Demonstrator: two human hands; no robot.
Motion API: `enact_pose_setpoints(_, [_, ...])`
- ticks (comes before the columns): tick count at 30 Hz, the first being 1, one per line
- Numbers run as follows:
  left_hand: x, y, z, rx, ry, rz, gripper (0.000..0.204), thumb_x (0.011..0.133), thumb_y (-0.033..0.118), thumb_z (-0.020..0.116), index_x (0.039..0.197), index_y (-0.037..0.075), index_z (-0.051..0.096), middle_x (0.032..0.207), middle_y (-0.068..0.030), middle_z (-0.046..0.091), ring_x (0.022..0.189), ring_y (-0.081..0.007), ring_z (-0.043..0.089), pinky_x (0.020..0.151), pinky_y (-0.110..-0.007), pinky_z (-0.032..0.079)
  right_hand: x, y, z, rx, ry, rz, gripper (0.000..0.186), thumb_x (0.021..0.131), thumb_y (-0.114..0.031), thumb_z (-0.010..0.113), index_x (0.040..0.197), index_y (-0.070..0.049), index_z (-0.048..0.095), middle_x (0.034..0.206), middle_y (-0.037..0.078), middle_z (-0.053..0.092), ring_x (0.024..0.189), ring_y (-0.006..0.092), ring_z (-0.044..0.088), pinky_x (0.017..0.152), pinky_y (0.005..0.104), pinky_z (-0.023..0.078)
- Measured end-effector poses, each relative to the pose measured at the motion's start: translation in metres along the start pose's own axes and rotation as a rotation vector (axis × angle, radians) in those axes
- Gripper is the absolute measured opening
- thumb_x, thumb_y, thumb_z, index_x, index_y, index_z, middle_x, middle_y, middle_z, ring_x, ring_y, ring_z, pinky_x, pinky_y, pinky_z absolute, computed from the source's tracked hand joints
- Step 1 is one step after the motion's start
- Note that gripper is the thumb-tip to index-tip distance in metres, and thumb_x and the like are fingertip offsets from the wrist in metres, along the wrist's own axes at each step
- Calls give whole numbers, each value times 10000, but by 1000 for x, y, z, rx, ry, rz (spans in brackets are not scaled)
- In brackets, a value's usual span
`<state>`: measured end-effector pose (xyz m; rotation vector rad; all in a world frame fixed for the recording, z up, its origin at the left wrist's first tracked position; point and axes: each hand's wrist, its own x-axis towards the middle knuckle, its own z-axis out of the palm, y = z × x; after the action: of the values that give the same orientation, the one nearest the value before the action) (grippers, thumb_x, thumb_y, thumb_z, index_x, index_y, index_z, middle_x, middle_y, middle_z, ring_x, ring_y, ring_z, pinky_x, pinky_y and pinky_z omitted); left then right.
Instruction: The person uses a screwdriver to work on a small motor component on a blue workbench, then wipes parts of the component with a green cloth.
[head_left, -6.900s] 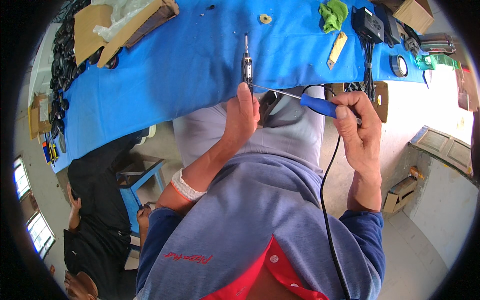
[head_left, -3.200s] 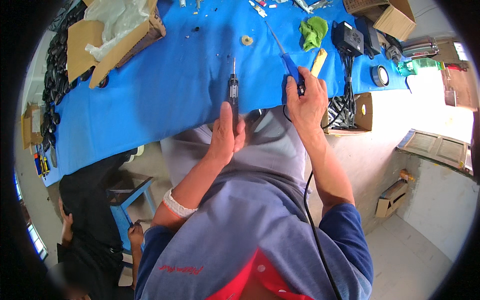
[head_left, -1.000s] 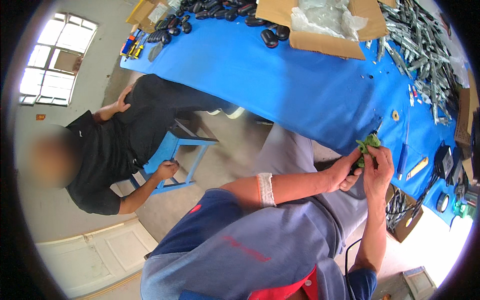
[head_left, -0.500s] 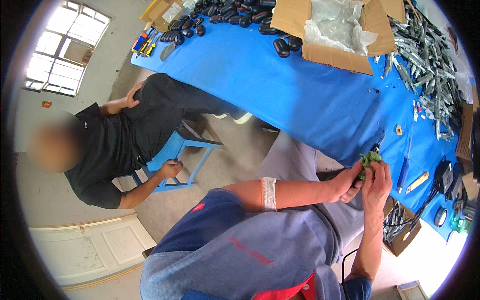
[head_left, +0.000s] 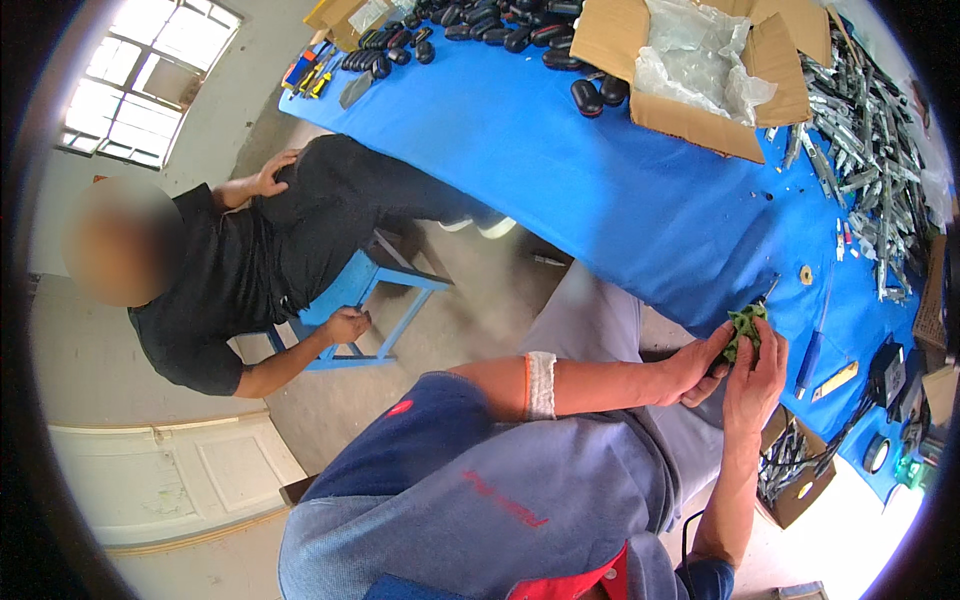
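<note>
At the lower right, my left hand (head_left: 700, 365) is closed round a dark slim tool, whose metal tip (head_left: 768, 285) shows over the table edge. My right hand (head_left: 756, 385) pinches a crumpled green cloth (head_left: 746, 325) wrapped on that tool, just beside my left fingers. Most of the tool's body is hidden by cloth and fingers. A blue-handled screwdriver (head_left: 808, 365) lies on the blue table cover (head_left: 560, 190) right of my hands, near a yellow blade-like strip (head_left: 835, 380) and a small tan ring (head_left: 806, 274).
An open cardboard box (head_left: 690, 120), black oval cases (head_left: 587, 97) and heaped metal pieces (head_left: 860, 160) occupy the table. Cabled black devices (head_left: 885, 365) sit at right, above a floor box (head_left: 785, 470). At left, a person in black (head_left: 240, 260) sits on a blue stool (head_left: 405, 305).
Since the oldest frames, the blue screwdriver has left my right hand for the table, and that hand has taken the green cloth to the tool. The view has swung left, showing more of the seated person.
</note>
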<state>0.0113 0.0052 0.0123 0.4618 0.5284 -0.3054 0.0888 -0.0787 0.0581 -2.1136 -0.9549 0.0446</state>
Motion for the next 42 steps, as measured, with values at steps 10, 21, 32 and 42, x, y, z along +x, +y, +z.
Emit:
enact_pose_setpoints(10, [4, 1, 4, 27, 74, -26, 626, 811, 738, 276, 586, 158, 353, 433, 61, 267, 312, -70, 194, 313, -251, 121, -1, 14, -15, 75, -64, 4, 152, 790, 7, 543, 936, 43, 562, 878, 158, 577, 819, 284, 571, 742, 338, 455])
enact_pose_setpoints(21, [12, -20, -9, 87, 176, 155, 602, 815, 714, 323, 570, 166, 370, 443, 65, 265, 320, -87, 213, 330, -257, 123, -12, 10, 1, 25, -128, -85, 156, 844, -58, 552, 970, 32, 555, 915, 168, 568, 819, 323, 554, 721, 365, 445])
enact_pose_setpoints(32, [35, -34, -30, 134, 173, 103, 334, 905, 450, 340, 779, 177, 484, 612, 19, 461, 509, -104, 428, 431, -277, 312, -20, 29, -6, -91, -148, -106, 205, 732, -39, 596, 936, -27, 607, 876, 154, 603, 785, 332, 581, 690, 393, 481])
enact_pose_setpoints(42, [-5, 5, -4, -21, 34, -39, 584, 851, 669, 321, 606, 144, 397, 432, 27, 252, 339, -89, 184, 342, -248, 147, 3, 43, -96, 119, 203, 250, 149, 835, -108, 601, 919, 9, 563, 706, 126, 571, 613, 214, 551, 560, 314, 430])
